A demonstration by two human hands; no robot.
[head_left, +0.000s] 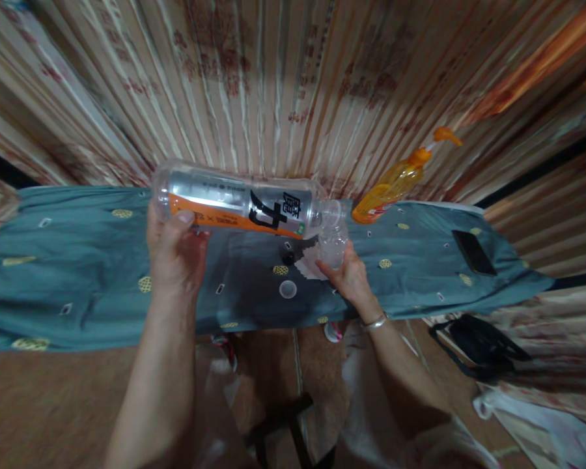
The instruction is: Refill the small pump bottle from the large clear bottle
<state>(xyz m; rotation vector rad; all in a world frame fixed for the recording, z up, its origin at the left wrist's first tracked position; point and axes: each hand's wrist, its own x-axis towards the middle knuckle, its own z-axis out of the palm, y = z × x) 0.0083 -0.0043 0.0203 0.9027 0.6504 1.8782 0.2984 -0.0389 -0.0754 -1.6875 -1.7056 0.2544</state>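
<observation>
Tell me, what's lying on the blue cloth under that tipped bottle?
Under the big bottle on the blue cloth lie a black cap and a clear round lid. The right hand and small clear cup hide the cloth beneath them.

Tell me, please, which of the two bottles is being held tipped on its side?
The large clear bottle with the orange-and-silver label, gripped by the left hand and tipped toward the small cup in the right hand. The orange-capped yellow bottle stands unheld on the cloth.
</observation>
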